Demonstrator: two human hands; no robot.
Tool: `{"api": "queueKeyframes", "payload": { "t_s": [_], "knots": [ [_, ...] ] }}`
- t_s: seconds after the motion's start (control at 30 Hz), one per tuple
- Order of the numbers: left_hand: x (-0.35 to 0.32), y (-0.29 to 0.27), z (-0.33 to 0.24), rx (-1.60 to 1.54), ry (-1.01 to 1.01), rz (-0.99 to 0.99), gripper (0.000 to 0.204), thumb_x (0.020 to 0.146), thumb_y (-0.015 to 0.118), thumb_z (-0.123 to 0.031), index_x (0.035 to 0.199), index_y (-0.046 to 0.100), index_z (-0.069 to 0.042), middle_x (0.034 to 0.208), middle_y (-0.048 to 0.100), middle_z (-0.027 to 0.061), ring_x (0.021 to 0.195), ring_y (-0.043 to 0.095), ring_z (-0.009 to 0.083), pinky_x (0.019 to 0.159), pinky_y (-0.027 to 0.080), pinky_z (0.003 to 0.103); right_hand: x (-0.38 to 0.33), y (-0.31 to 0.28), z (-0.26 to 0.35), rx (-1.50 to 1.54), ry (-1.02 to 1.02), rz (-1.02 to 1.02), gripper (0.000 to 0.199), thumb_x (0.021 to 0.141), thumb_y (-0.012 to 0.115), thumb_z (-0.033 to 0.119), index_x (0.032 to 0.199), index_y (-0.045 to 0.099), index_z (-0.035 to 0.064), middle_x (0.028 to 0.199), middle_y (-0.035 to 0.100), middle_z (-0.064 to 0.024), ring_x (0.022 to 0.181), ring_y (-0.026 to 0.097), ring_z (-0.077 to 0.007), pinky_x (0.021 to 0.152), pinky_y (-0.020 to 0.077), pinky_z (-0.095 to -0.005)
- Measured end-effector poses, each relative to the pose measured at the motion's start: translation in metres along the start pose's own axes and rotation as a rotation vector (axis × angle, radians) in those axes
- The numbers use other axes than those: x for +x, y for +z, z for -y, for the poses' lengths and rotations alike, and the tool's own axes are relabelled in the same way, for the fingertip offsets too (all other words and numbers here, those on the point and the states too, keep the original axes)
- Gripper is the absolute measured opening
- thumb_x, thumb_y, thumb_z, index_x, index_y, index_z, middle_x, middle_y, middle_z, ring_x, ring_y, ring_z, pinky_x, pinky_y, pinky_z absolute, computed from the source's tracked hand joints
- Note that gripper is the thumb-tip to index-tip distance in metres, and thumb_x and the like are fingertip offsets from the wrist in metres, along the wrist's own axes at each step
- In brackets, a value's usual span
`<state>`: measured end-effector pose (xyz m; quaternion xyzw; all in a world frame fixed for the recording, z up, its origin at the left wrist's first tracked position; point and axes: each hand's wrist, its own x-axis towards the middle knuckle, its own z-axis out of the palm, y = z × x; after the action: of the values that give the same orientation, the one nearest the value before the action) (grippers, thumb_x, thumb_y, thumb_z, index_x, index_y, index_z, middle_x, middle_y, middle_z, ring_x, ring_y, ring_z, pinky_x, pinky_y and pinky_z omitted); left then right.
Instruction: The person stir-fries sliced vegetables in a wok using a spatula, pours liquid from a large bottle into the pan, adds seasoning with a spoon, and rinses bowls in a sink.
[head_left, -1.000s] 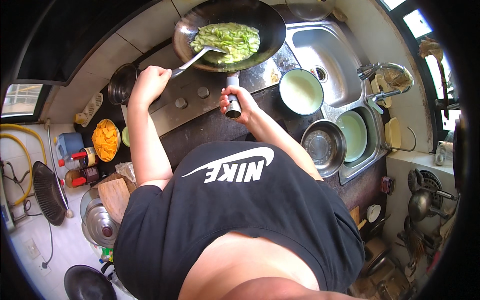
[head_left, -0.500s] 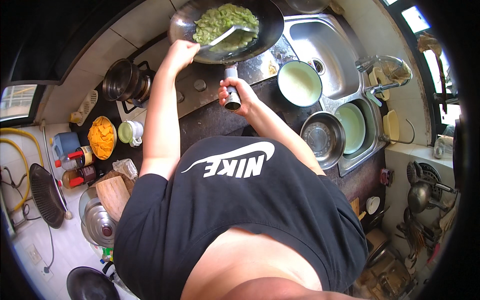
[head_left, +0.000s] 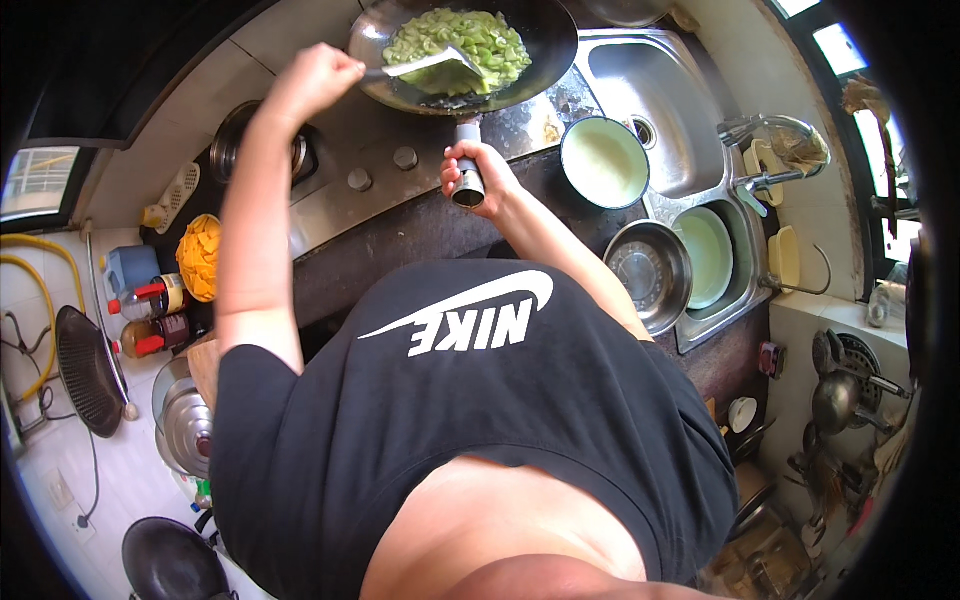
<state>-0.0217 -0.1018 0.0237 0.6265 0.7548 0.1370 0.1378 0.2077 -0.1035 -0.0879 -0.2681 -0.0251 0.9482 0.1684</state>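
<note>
At the far left, on the dark tabletop (head_left: 420,225), sit two red-capped sauce bottles (head_left: 150,315) and a bowl of orange food (head_left: 200,257). My left hand (head_left: 312,82) is closed around the handle of a metal spatula (head_left: 425,65), whose long axis runs left to right, its flat blade pointing right into the pile of chopped green vegetables (head_left: 460,40). Those lie in the round black wok (head_left: 540,60) on the stove. My right hand (head_left: 478,180) is wrapped around the wok's dark cylindrical handle (head_left: 467,170), which points straight back toward me. Further right stand a pale green bowl (head_left: 603,162), a steel bowl (head_left: 647,272) and the steel sink (head_left: 655,85).
</note>
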Motion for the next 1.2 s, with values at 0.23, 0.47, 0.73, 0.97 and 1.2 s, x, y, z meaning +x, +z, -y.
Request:
{"api": "queueKeyframes", "payload": {
  "t_s": [0.23,0.47,0.73,0.97,1.2],
  "knots": [
    [-0.002,-0.086,-0.09,0.639,0.484,-0.007,0.018,0.069,0.057,-0.015,0.084,0.062,-0.005,0.077,0.061,0.0143,0.072,0.06,0.0243,0.063,0.047,0.03,0.0,-0.007,0.003,0.015,-0.049,0.001,0.009,0.066,0.048,0.004,0.068,0.039,0.0054,0.054,0.042,-0.0019,0.044,0.043,-0.0107,0.043,0.04,-0.0258],
    [0.052,-0.044,-0.093,1.016,0.339,0.156,0.014,0.065,0.055,-0.014,0.073,0.063,-0.007,0.071,0.061,0.0128,0.067,0.06,0.0251,0.058,0.047,0.033,0.002,-0.008,0.001,0.045,-0.014,0.045,0.011,0.067,0.05,0.004,0.072,0.04,0.0055,0.057,0.043,-0.0027,0.045,0.044,-0.011,0.043,0.0398,-0.0256],
    [0.052,-0.042,-0.088,1.137,0.369,0.08,0.011,0.061,0.054,-0.015,0.064,0.063,-0.009,0.065,0.06,0.0114,0.062,0.06,0.0257,0.055,0.048,0.035,0.003,-0.008,-0.001,0.039,-0.01,0.054,0.01,0.067,0.049,0.005,0.072,0.041,0.0056,0.057,0.043,-0.0028,0.045,0.044,-0.011,0.043,0.0404,-0.0255],
    [0.064,-0.049,-0.043,1.276,0.443,0.129,0.013,0.071,0.052,-0.01,0.08,0.06,-0.005,0.073,0.06,0.0142,0.068,0.06,0.0237,0.057,0.048,0.033,0.001,-0.009,0.001,0.038,-0.062,0.027,0.009,0.067,0.049,0.005,0.072,0.041,0.005,0.057,0.044,-0.0031,0.044,0.044,-0.0113,0.042,0.0408,-0.0256],
    [0.087,0.032,-0.012,0.907,0.355,-0.163,0.03,0.078,0.042,-0.008,0.106,0.051,-0.015,0.079,0.058,0.0111,0.069,0.059,0.0268,0.058,0.049,0.036,0.002,-0.006,-0.002,0.05,-0.028,0.01,0.009,0.065,0.049,0.004,0.066,0.04,0.0051,0.054,0.045,-0.004,0.043,0.045,-0.0142,0.042,0.0423,-0.0286]
  ]
}}
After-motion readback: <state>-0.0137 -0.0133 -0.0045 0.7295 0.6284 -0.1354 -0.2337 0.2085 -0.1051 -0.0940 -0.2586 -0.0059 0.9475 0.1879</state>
